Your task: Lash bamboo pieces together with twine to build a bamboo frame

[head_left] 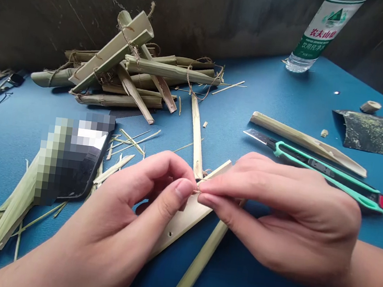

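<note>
My left hand point(134, 211) and my right hand point(290, 216) meet at the centre, thumb and forefinger of each pinched together. Between the fingertips is a bit of thin brown twine point(206, 172), mostly hidden by them. Under the hands lies a flat pale bamboo strip point(182, 221) with a small hole in it. A narrower bamboo slat point(196, 134) runs away from the twine towards the back. A round green bamboo stick point(200, 261) passes beneath and reaches the front edge of the picture. The crossing point is covered by my fingers.
A utility knife point(324, 171) with its blade out lies right, beside a split bamboo piece point(310, 144). Behind stands a twine-tied bamboo pile point(131, 66). Left are a phone point(87, 168), a bamboo stalk point(12, 205) and shavings point(132, 141). A water bottle point(320, 33) stands back right.
</note>
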The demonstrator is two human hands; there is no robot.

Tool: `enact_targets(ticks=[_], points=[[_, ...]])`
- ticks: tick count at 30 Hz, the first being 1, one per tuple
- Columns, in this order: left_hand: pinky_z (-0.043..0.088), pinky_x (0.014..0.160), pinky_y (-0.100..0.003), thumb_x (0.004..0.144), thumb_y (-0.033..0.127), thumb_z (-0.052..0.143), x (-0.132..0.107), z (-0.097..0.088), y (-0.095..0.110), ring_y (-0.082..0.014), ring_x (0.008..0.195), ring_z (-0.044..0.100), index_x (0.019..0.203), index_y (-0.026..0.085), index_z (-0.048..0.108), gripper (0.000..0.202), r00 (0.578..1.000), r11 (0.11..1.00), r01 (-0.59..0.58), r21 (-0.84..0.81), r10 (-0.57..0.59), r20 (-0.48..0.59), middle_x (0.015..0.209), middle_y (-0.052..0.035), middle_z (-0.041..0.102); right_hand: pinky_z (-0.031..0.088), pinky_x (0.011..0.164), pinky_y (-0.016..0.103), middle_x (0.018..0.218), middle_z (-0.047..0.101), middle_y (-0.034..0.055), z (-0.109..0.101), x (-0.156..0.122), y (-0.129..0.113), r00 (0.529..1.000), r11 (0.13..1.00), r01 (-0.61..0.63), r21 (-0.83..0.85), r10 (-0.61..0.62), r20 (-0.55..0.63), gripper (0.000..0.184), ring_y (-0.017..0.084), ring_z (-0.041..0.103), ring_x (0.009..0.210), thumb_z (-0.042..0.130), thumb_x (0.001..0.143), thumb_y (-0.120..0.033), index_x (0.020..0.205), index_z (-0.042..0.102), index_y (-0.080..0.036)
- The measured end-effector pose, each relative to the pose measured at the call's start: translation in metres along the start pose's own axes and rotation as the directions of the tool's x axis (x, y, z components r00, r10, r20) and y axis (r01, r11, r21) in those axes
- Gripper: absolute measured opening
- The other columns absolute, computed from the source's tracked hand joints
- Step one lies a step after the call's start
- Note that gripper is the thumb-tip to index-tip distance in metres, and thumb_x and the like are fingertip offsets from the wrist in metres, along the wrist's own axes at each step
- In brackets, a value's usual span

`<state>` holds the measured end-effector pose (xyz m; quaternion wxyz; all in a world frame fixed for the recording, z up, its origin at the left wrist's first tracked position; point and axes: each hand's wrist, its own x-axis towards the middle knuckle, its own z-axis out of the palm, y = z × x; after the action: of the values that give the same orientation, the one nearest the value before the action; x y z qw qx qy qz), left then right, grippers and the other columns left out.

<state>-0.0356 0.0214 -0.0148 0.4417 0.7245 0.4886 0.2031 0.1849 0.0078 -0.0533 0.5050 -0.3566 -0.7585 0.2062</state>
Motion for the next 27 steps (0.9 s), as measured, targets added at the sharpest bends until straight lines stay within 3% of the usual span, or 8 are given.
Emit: enact_targets(ticks=[7, 11, 15, 19, 22, 24, 27], points=[[0.058, 0.079, -0.019, 0.114, 0.058, 0.041, -0.007, 0.001, -0.009, -0.0133, 0.082, 0.066, 0.093, 0.028, 0.07, 0.046, 0.991, 0.977, 0.116, -0.18, -0.1, 0.094, 0.085, 0.0026, 0.069, 0.054, 0.067, 0.033, 0.083, 0.083, 0.0029, 0.002, 0.0, 0.0, 1.0, 1.0, -0.017, -0.006, 0.017, -0.013, 0.01, 0.014, 0.073, 0.066, 0.08, 0.092, -0.005, 0.09, 0.082, -0.014], [0.056, 0.071, -0.016, 0.11, 0.049, 0.058, -0.001, 0.005, -0.002, -0.0127, 0.076, 0.064, 0.086, 0.026, 0.07, 0.035, 0.992, 0.979, 0.086, -0.184, -0.068, 0.102, 0.078, 0.0032, 0.067, 0.055, 0.069, 0.033, 0.084, 0.083, 0.0034, 0.001, 0.0, 0.001, 1.0, 1.0, 0.001, 0.016, -0.001, -0.003, 0.01, 0.014, 0.073, 0.068, 0.079, 0.092, -0.006, 0.088, 0.081, -0.014], [0.055, 0.067, -0.015, 0.1, 0.037, 0.074, 0.001, 0.005, 0.003, -0.0126, 0.076, 0.066, 0.095, 0.029, 0.072, 0.009, 0.998, 0.991, 0.058, -0.119, -0.056, 0.017, 0.081, 0.0059, 0.073, 0.055, 0.068, 0.032, 0.082, 0.082, 0.0023, 0.0, 0.001, -0.001, 1.0, 1.0, -0.02, 0.006, 0.02, -0.021, 0.011, 0.013, 0.073, 0.067, 0.079, 0.091, -0.005, 0.087, 0.079, -0.015], [0.06, 0.076, -0.02, 0.105, 0.052, 0.063, -0.003, 0.0, 0.003, -0.0163, 0.088, 0.07, 0.109, 0.032, 0.072, 0.022, 0.996, 0.989, 0.088, -0.118, -0.085, 0.034, 0.094, 0.003, 0.076, 0.054, 0.067, 0.032, 0.081, 0.081, 0.0017, -0.001, 0.0, -0.003, 1.0, 0.999, 0.017, -0.034, -0.016, 0.016, 0.01, 0.013, 0.072, 0.067, 0.078, 0.093, -0.005, 0.093, 0.08, -0.015], [0.054, 0.066, -0.016, 0.109, 0.054, 0.054, -0.003, -0.002, 0.003, -0.0124, 0.073, 0.06, 0.086, 0.025, 0.069, 0.04, 0.993, 0.986, 0.085, -0.141, -0.072, 0.09, 0.077, 0.0027, 0.065, 0.053, 0.07, 0.033, 0.082, 0.081, 0.0012, -0.002, 0.0, -0.003, 0.996, 0.997, 0.07, -0.037, -0.068, 0.058, 0.009, 0.013, 0.074, 0.07, 0.078, 0.094, -0.007, 0.095, 0.079, -0.016], [0.047, 0.056, -0.014, 0.107, 0.048, 0.062, -0.001, -0.001, 0.004, -0.0103, 0.064, 0.053, 0.076, 0.023, 0.064, 0.04, 0.992, 0.988, 0.075, -0.133, -0.061, 0.106, 0.069, 0.0036, 0.059, 0.053, 0.069, 0.033, 0.081, 0.08, 0.0004, -0.002, 0.0, -0.003, 0.996, 0.997, 0.069, -0.04, -0.067, 0.052, 0.011, 0.013, 0.073, 0.068, 0.078, 0.094, -0.007, 0.092, 0.077, -0.018], [0.049, 0.058, -0.015, 0.103, 0.042, 0.069, 0.0, 0.001, 0.007, -0.0112, 0.068, 0.058, 0.084, 0.025, 0.071, 0.026, 0.996, 0.995, 0.057, -0.087, -0.051, 0.071, 0.074, 0.0043, 0.066, 0.052, 0.068, 0.033, 0.08, 0.08, 0.0006, -0.003, 0.001, -0.004, 0.998, 0.998, 0.041, -0.037, -0.039, 0.052, 0.014, 0.014, 0.072, 0.065, 0.075, 0.094, -0.006, 0.09, 0.076, -0.019]])
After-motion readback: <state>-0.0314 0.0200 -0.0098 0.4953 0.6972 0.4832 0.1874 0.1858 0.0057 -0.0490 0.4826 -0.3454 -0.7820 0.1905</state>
